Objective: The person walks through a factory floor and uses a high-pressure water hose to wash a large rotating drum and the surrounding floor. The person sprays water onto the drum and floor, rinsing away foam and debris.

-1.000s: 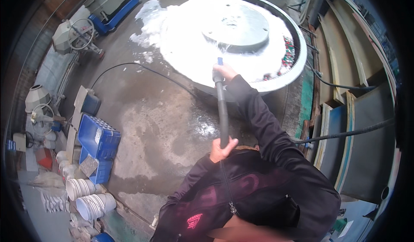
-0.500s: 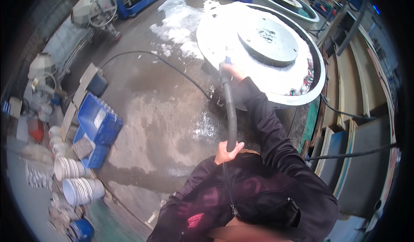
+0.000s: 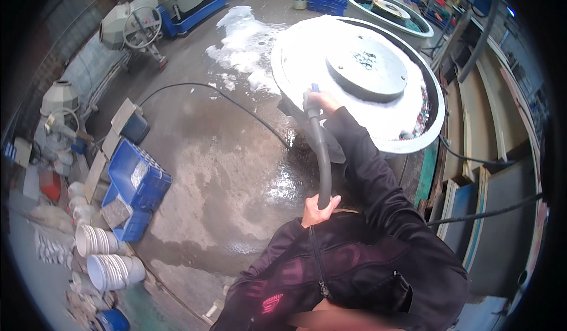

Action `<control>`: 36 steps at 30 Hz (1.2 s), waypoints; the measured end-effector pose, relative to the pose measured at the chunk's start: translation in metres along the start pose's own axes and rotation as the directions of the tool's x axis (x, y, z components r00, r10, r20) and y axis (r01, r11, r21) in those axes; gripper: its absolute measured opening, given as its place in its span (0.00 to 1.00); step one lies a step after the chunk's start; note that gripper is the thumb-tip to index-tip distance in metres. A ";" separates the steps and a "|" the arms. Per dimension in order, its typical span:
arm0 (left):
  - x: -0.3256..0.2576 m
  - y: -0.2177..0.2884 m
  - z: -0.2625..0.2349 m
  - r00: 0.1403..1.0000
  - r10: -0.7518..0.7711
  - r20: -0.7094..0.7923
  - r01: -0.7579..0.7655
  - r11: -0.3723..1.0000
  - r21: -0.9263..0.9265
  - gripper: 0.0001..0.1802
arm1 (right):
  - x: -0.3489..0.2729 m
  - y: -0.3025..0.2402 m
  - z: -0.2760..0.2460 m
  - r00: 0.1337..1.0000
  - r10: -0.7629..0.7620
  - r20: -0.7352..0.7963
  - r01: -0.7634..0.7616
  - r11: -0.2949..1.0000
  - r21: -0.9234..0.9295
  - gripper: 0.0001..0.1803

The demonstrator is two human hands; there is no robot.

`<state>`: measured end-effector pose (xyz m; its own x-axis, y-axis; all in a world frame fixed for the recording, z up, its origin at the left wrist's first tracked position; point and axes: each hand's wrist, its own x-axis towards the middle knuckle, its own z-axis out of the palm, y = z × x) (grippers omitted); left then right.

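A thick grey hose [image 3: 322,154] runs up from my body toward a large round tub [image 3: 441,103] filled with white foam. My left hand [image 3: 318,211] is wrapped round the hose's lower part, close to my jacket. Farther up, my right hand [image 3: 325,102] grips the hose near its end, where a small blue piece [image 3: 315,87] sticks out at the tub's near-left rim. Inside the tub, a round metal disc [image 3: 367,65] rises above the foam [image 3: 307,53]. Small red and green bits show along the tub's right inner edge.
Foam [image 3: 248,38] is spilled on the wet floor left of the tub. A black cable [image 3: 230,100] curves across the floor. Blue crates [image 3: 139,177] and white buckets [image 3: 115,272] stand at left. Another round tub [image 3: 422,30] is behind; shelving [image 3: 502,213] lines the right.
My right hand and the hose end have shifted slightly down within the view. Both hands keep hold of the hose, and the whole scene is a little displaced.
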<state>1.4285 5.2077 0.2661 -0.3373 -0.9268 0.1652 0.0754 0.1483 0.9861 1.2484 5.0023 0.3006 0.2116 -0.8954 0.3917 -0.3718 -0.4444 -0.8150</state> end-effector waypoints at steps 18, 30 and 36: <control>0.032 0.008 0.089 0.984 -0.153 0.093 0.143 0.984 0.109 0.15 | -0.036 0.060 -0.100 0.815 0.559 -0.152 -0.165 0.477 0.863 0.06; 0.055 0.012 0.188 0.977 -0.183 0.107 0.162 0.970 0.181 0.10 | -0.060 0.077 -0.189 0.764 0.598 -0.241 -0.200 0.574 0.794 0.09; 0.064 0.012 0.230 0.960 -0.227 0.163 0.195 0.962 0.190 0.12 | -0.114 0.116 -0.233 0.593 0.796 -0.125 -0.376 0.411 0.831 0.08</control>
<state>1.1918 5.2296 0.2932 -0.4941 -0.8672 -0.0615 -0.1717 0.0280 0.9847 0.9703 5.0466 0.2613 -0.2833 -0.8876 -0.3631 0.5184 0.1768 -0.8367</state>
